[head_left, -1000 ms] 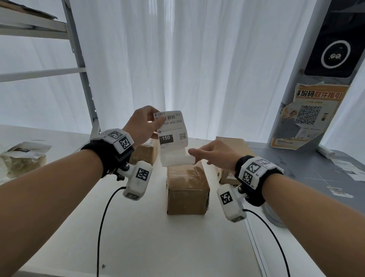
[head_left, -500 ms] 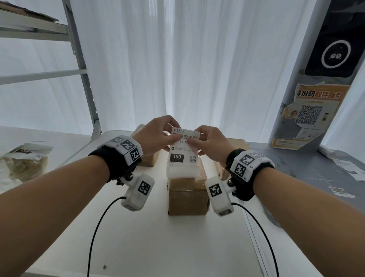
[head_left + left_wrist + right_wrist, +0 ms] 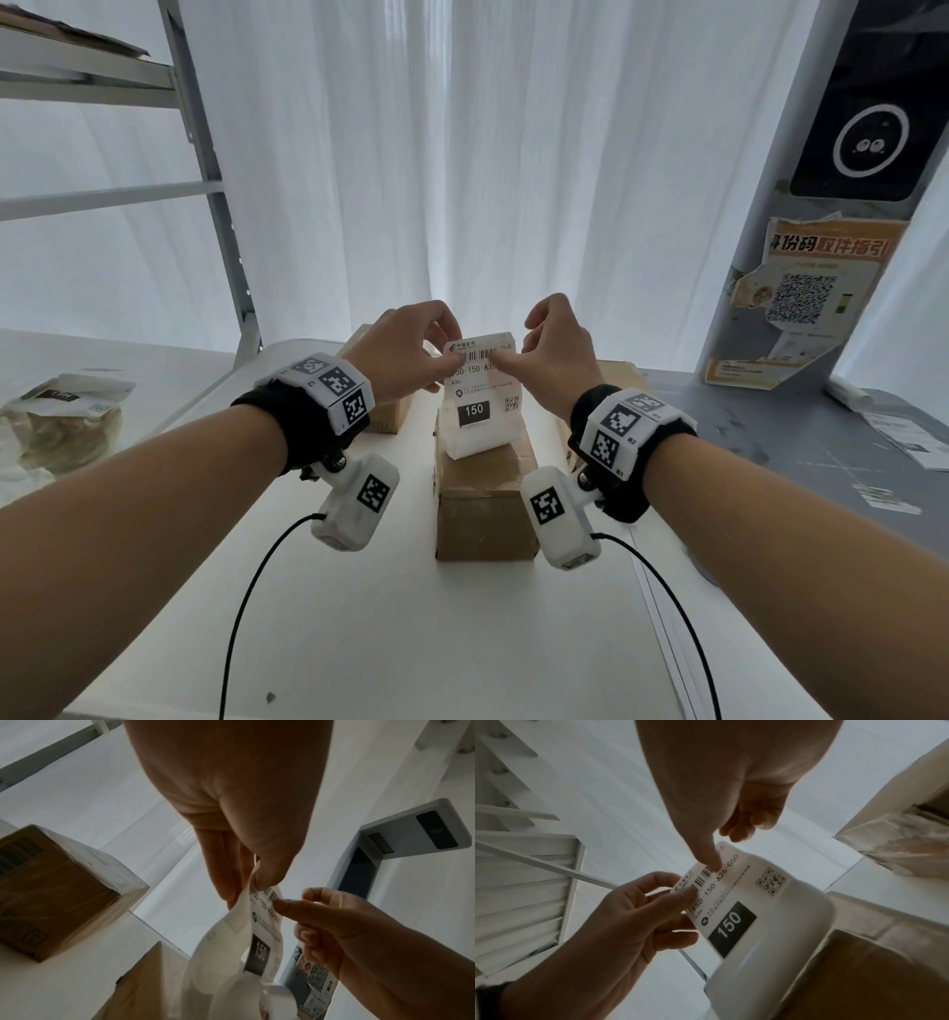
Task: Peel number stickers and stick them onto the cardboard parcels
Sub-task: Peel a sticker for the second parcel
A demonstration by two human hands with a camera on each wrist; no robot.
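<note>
White curtain behind; above the box [image 3: 482, 493], left hand [image 3: 405, 349] pinches the flimsy label strip [image 3: 480, 395], while right hand [image 3: 554, 344] seemingly pinches its top edge; peel there.

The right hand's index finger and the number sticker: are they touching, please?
Touching. In the right wrist view the right hand lays its index fingertip on the barcode of the number sticker, with no gap.

R hand [image 3: 557, 344] now on sticker [image 3: 480, 395] top w/ L hand [image 3: 405, 354]
</note>
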